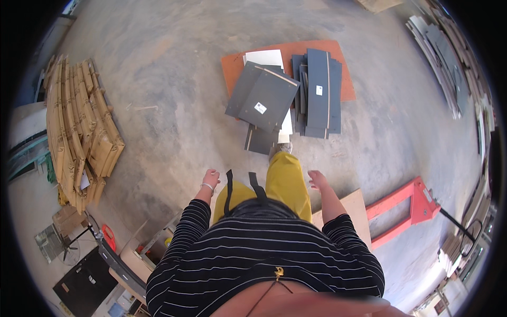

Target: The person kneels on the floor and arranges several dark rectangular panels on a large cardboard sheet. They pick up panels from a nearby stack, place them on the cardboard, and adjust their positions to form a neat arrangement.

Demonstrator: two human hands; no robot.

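Stacked cardboard packs [79, 127] at far left on concrete floor [169, 79]; left hand [211, 177] loosely curled, empty; dark grey panels [288, 95] ahead on an orange board [343, 74], well apart from hands; right hand [317, 178] spread, empty; red pallet jack [409, 206] right.

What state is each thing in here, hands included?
Left hand: loosely curled, empty.
Right hand: open, empty.
Dark grey panels: lying flat, overlapping, on the orange board.
Grey panel stack: flat, roughly aligned.
Cardboard pile: stacked, leaning.
Red pallet jack: parked, forks unloaded.
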